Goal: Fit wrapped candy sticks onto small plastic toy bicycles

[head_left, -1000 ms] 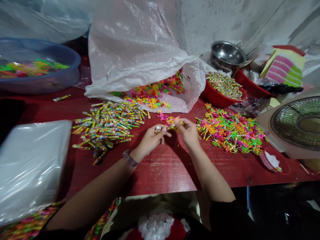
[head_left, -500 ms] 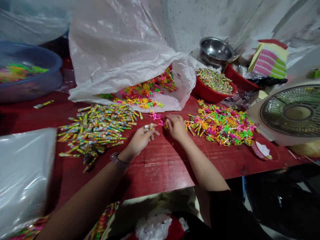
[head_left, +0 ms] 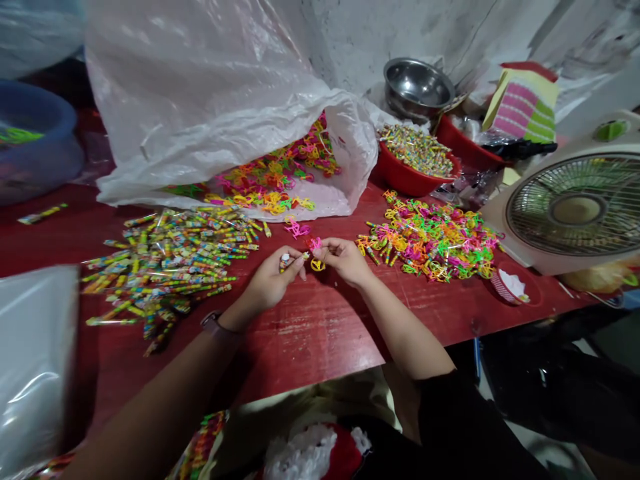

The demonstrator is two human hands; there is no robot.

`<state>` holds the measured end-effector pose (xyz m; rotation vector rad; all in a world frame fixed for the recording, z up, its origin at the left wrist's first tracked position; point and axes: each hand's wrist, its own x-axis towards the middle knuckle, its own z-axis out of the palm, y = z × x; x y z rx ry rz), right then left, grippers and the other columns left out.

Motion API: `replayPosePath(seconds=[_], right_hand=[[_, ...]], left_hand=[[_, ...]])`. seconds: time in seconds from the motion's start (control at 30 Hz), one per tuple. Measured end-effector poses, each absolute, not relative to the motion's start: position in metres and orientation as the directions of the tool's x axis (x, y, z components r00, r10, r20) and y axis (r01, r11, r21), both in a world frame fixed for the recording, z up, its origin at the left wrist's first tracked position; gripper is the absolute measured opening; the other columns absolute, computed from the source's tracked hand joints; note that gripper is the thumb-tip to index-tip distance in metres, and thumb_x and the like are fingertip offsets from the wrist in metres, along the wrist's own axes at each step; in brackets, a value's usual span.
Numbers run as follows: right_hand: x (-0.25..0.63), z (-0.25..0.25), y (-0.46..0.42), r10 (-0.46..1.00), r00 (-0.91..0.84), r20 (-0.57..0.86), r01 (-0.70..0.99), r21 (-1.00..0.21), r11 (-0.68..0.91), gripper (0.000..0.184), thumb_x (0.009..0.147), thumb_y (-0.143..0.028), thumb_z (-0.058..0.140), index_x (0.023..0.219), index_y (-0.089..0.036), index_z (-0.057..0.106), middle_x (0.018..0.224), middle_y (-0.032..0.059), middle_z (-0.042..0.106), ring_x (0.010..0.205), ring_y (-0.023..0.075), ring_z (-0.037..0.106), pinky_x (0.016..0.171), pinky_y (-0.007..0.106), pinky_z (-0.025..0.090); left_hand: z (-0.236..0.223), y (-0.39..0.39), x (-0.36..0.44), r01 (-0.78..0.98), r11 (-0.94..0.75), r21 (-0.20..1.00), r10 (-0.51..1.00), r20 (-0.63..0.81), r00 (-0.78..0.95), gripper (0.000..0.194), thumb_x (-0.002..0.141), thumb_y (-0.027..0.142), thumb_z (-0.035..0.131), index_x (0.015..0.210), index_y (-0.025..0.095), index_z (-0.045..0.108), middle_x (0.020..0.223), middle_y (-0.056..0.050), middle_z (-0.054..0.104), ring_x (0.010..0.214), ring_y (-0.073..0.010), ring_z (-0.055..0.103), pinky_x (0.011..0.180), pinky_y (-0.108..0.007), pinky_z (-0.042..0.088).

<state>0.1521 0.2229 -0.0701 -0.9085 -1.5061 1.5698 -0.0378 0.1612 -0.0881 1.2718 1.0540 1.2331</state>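
My left hand (head_left: 270,281) pinches a small wrapped candy stick (head_left: 289,261) between thumb and fingers. My right hand (head_left: 344,260) is a finger's width from it, gripping a neon pink and yellow plastic shape (head_left: 316,256). A loose pink plastic shape (head_left: 297,229) lies on the red table (head_left: 310,333) just above my hands. To the left spreads a heap of wrapped candy sticks (head_left: 165,267). To the right lies a heap of neon plastic shapes (head_left: 430,240), mixed with a few sticks.
A white plastic bag (head_left: 225,113) spills more neon shapes at the back. Behind the right heap stand a red bowl of candy sticks (head_left: 413,163) and a steel bowl (head_left: 417,87). A desk fan (head_left: 577,207) sits right, a blue basin (head_left: 30,147) far left, and a clear plastic pack (head_left: 33,360) near left.
The whole view has swung, so the table's contents sit further left in the picture. My right hand now grips the plastic shape close to the stick in my left hand.
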Motion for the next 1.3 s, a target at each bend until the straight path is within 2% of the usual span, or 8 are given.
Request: replayPosePath(seconds=[0.2, 0.37, 0.6, 0.7, 0.87, 0.97, 1.1, 1.3], right_hand=[[0.144, -0.062, 0.212, 0.867, -0.496, 0.050, -0.140, -0.990, -0.023, 0.041, 0.072, -0.057, 0.086, 0.089, -0.021, 0.080, 0.087, 0.0019, 0.078, 0.085, 0.0180, 0.067, 0.089, 0.033, 0.052], [0.145, -0.064, 0.213, 0.914, -0.400, 0.062, -0.193, -0.981, -0.017, 0.040, 0.068, -0.051, 0.091, 0.093, -0.022, 0.081, 0.089, 0.0023, 0.078, 0.086, 0.0182, 0.068, 0.089, 0.034, 0.053], [0.147, -0.059, 0.210, 0.881, -0.464, 0.091, -0.060, -0.996, 0.071, 0.034, 0.075, -0.050, 0.085, 0.091, -0.021, 0.079, 0.089, 0.0029, 0.077, 0.084, 0.0188, 0.066, 0.086, 0.034, 0.051], [0.147, -0.060, 0.207, 0.887, -0.438, 0.145, 0.028, -0.984, 0.174, 0.028, 0.082, -0.047, 0.079, 0.091, -0.021, 0.074, 0.089, 0.0034, 0.074, 0.085, 0.0195, 0.063, 0.084, 0.033, 0.050], [0.141, -0.060, 0.196, 0.886, -0.327, 0.328, 0.258, -0.871, 0.418, 0.015, 0.095, -0.035, 0.063, 0.087, -0.022, 0.064, 0.087, 0.0041, 0.064, 0.085, 0.0205, 0.058, 0.083, 0.033, 0.046], [0.137, -0.060, 0.189, 0.853, -0.317, 0.415, 0.352, -0.784, 0.511, 0.013, 0.097, -0.029, 0.058, 0.086, -0.022, 0.060, 0.088, 0.0051, 0.062, 0.085, 0.0212, 0.057, 0.082, 0.033, 0.045], [0.135, -0.061, 0.189, 0.833, -0.312, 0.457, 0.398, -0.733, 0.552, 0.014, 0.097, -0.028, 0.057, 0.084, -0.022, 0.057, 0.084, 0.0044, 0.060, 0.082, 0.0209, 0.056, 0.078, 0.032, 0.044], [0.144, -0.048, 0.194, 0.828, -0.394, 0.399, 0.386, -0.746, 0.543, 0.022, 0.096, -0.028, 0.057, 0.075, -0.021, 0.054, 0.075, 0.0011, 0.054, 0.074, 0.0184, 0.053, 0.070, 0.031, 0.039]], left_hand=[[-0.081, 0.160, -0.038, -0.075, -0.105, 0.992, 0.985, 0.114, 0.128, 0.042, 0.088, 0.058, 0.071, 0.083, 0.018, 0.060, 0.066, -0.001, 0.062, 0.057, -0.0111, 0.046, 0.055, -0.025, 0.034], [-0.072, 0.158, -0.039, -0.080, -0.122, 0.989, 0.985, 0.131, 0.116, 0.046, 0.089, 0.061, 0.067, 0.077, 0.018, 0.061, 0.064, -0.001, 0.060, 0.056, -0.0116, 0.044, 0.057, -0.027, 0.036], [-0.071, 0.154, -0.041, 0.029, -0.190, 0.981, 0.965, 0.181, 0.188, 0.045, 0.093, 0.057, 0.063, 0.071, 0.018, 0.059, 0.063, -0.001, 0.058, 0.059, -0.0131, 0.050, 0.064, -0.028, 0.039], [-0.074, 0.154, -0.039, 0.052, -0.193, 0.980, 0.971, 0.183, 0.157, 0.045, 0.094, 0.056, 0.062, 0.071, 0.018, 0.057, 0.063, 0.000, 0.056, 0.060, -0.0129, 0.049, 0.063, -0.027, 0.038], [-0.083, 0.152, -0.032, 0.014, -0.151, 0.988, 0.986, 0.150, 0.074, 0.043, 0.091, 0.060, 0.066, 0.082, 0.019, 0.055, 0.060, 0.004, 0.050, 0.055, -0.0109, 0.042, 0.055, -0.025, 0.033], [-0.090, 0.152, -0.028, -0.016, -0.129, 0.992, 0.991, 0.129, 0.035, 0.048, 0.090, 0.064, 0.064, 0.080, 0.020, 0.051, 0.060, 0.005, 0.048, 0.054, -0.0099, 0.041, 0.054, -0.025, 0.033], [-0.096, 0.154, -0.026, -0.046, -0.099, 0.994, 0.995, 0.098, -0.023, 0.054, 0.087, 0.071, 0.064, 0.077, 0.020, 0.049, 0.057, 0.006, 0.046, 0.051, -0.0091, 0.039, 0.051, -0.024, 0.032], [-0.089, 0.152, -0.022, -0.119, -0.119, 0.986, 0.991, 0.110, -0.082, 0.052, 0.086, 0.068, 0.068, 0.076, 0.020, 0.051, 0.056, 0.006, 0.045, 0.051, -0.0083, 0.037, 0.051, -0.024, 0.029]])
